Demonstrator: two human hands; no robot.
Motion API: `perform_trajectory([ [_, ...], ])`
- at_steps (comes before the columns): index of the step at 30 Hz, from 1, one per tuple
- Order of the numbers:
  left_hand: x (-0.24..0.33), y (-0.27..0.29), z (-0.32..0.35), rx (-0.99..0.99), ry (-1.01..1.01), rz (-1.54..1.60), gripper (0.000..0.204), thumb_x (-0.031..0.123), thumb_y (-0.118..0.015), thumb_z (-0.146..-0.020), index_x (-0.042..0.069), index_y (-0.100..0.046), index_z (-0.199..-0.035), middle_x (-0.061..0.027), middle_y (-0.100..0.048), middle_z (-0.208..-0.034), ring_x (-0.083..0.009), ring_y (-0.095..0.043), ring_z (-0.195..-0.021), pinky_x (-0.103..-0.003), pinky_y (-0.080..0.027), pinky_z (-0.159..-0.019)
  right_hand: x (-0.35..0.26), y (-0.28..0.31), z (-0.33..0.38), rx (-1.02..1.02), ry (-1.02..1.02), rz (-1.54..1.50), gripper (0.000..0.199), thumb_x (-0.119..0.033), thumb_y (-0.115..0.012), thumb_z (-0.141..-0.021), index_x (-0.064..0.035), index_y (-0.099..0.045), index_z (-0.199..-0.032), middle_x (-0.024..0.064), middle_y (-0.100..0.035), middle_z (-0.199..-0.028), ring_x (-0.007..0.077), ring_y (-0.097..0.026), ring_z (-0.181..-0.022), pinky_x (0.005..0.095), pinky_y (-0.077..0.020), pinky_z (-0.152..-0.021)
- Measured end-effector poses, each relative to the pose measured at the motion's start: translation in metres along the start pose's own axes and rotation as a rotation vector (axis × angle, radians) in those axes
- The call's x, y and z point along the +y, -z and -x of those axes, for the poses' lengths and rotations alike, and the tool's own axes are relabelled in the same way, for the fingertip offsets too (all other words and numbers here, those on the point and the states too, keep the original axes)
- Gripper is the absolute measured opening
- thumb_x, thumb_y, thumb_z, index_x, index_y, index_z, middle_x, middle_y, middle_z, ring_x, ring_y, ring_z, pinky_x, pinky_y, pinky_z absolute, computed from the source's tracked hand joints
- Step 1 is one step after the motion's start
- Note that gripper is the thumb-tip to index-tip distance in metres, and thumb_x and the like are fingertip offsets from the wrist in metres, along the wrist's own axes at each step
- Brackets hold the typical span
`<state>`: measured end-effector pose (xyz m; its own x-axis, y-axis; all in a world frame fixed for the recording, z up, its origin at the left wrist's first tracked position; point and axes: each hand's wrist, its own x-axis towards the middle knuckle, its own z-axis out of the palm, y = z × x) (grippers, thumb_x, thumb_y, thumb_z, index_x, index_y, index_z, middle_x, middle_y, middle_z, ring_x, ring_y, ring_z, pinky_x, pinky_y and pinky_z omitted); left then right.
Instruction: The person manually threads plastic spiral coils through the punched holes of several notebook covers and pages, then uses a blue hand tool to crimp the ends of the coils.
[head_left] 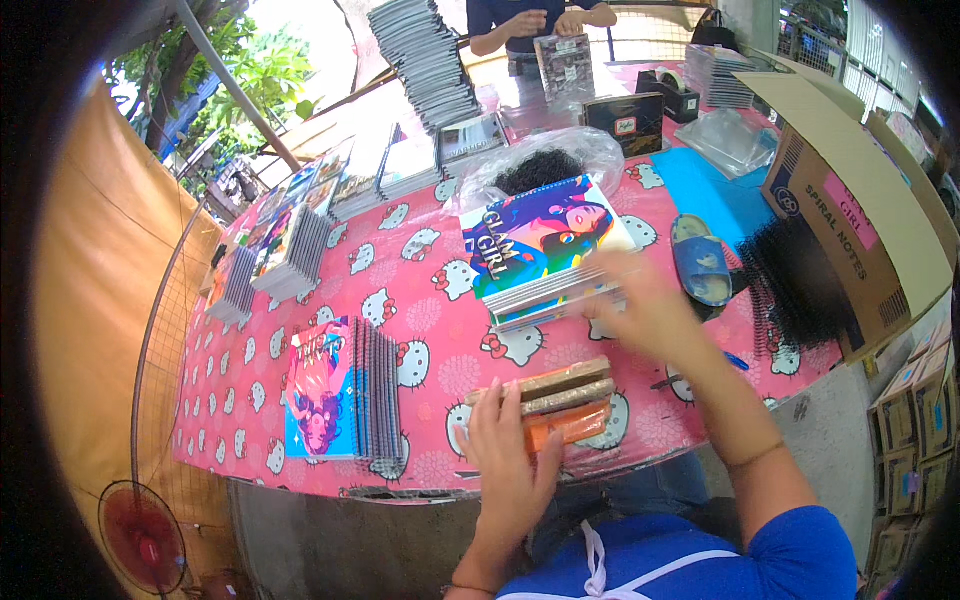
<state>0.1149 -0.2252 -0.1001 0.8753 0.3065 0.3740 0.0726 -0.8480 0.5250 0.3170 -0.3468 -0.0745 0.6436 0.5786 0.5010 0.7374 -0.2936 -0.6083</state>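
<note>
Ahead of me lies a stack of notebooks [545, 240] with a colourful illustrated cover. My right hand [645, 312] is at the stack's near right edge, its fingers smeared by motion; whether it grips a notebook I cannot tell. My left hand [503, 450] rests near the table's front edge with fingers stretched out, touching the left end of a brown, taped-looking bar [565, 388]. An orange-wrapped piece [568, 425] lies against the bar on its near side. Left of my left hand, a row of spiral-bound notebooks [325, 395] with black coils lies on the table.
Black spiral coils fill a plastic bag [540, 172] and lie by an open carton [835, 205] at right. A blue sandal-like item [702, 262] sits near them. Tall notebook piles [425, 65] stand farther back. Across the table, another person [540, 25] holds a wrapped notebook.
</note>
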Motion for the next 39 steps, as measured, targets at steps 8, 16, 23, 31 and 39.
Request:
perform_trajectory([
  [8, -0.016, -0.024, -0.013, 0.088, -0.079, -0.054, 0.048, 0.021, -0.067, -0.080, 0.010, -0.056, -0.125, -0.0154, -0.046, -0.124, -0.0335, -0.038, -0.115, -0.051, -0.023, -0.098, 0.121, 0.002, -0.062, 0.023, -0.339, -0.071, 0.039, -0.029, -0.070, -0.076, 0.0010, -0.063, -0.099, 0.0197, -0.065, -0.093, 0.0339, -0.063, -0.088, 0.0424, -0.0483, -0.079],
  [16, -0.014, -0.001, -0.020, 0.376, 0.191, 0.436, 0.053, 0.012, -0.067, -0.083, 0.002, -0.048, -0.131, -0.0125, -0.049, -0.129, -0.0227, -0.046, -0.116, -0.037, -0.033, -0.101, 0.063, 0.037, -0.009, 0.290, -0.198, 0.066, 0.040, -0.001, -0.059, -0.082, 0.0027, -0.039, -0.117, 0.0242, -0.058, -0.096, 0.0334, -0.060, -0.094, 0.0393, -0.0475, -0.076],
  [23, -0.021, 0.018, -0.030, 0.348, 0.093, 0.642, 0.041, 0.020, -0.064, -0.084, -0.002, -0.051, -0.116, -0.0202, -0.057, -0.110, -0.0239, -0.056, -0.103, -0.035, -0.043, -0.093, 0.016, 0.022, 0.074, -0.098, 0.191, -0.783, 0.041, 0.008, -0.055, -0.082, -0.0064, -0.030, -0.112, 0.0151, -0.052, -0.106, 0.0193, -0.057, -0.094, 0.0342, -0.0483, -0.083],
  [31, -0.023, 0.021, -0.020, 0.377, 0.175, 0.722, 0.048, 0.001, -0.071, -0.077, -0.001, -0.053, -0.122, -0.0146, -0.057, -0.121, -0.0247, -0.052, -0.115, -0.039, -0.037, -0.100, 0.031, -0.006, 0.096, -0.033, 0.063, -0.087, 0.027, 0.006, -0.057, -0.082, -0.0014, -0.045, -0.105, 0.0160, -0.057, -0.093, 0.0300, -0.061, -0.089, 0.0399, -0.0501, -0.078],
  [39, -0.042, -0.022, -0.010, 0.501, 0.229, 0.773, 0.081, 0.001, -0.070, -0.072, -0.001, -0.028, -0.141, -0.0155, -0.035, -0.144, -0.0263, -0.032, -0.135, -0.039, -0.022, -0.112, 0.016, -0.024, 0.117, -0.187, -0.116, -0.299, 0.079, -0.015, -0.072, -0.076, -0.0010, -0.025, -0.138, 0.0272, -0.044, -0.128, 0.0428, -0.045, -0.119, 0.0439, -0.0366, -0.101],
])
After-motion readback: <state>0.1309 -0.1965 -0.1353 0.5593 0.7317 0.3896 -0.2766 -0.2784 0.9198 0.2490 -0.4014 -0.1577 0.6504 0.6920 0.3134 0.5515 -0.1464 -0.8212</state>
